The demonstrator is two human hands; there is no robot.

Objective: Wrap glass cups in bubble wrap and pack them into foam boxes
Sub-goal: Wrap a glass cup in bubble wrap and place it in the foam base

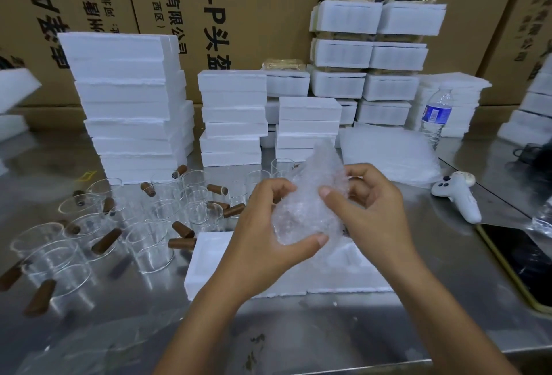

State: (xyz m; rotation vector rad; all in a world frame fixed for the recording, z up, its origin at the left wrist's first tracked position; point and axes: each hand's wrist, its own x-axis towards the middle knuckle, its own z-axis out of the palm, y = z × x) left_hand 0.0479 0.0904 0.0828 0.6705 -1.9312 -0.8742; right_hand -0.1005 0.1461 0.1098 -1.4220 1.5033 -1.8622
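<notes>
A glass cup wrapped in clear bubble wrap (304,210) is held between both hands above an open white foam box (206,267) on the steel table. My left hand (263,231) grips the bundle from the left and below, thumb under it. From the right, my right hand (373,210) pinches the wrap with its thumb on the front. A loose end of wrap sticks up at the top. Several bare glass cups with brown wooden handles (155,243) stand and lie to the left.
Stacks of white foam boxes (131,106) line the back against cardboard cartons. A pile of bubble-wrap sheets (388,156) lies at the right, with a water bottle (436,115), a white controller (457,195) and a phone (519,264) nearby.
</notes>
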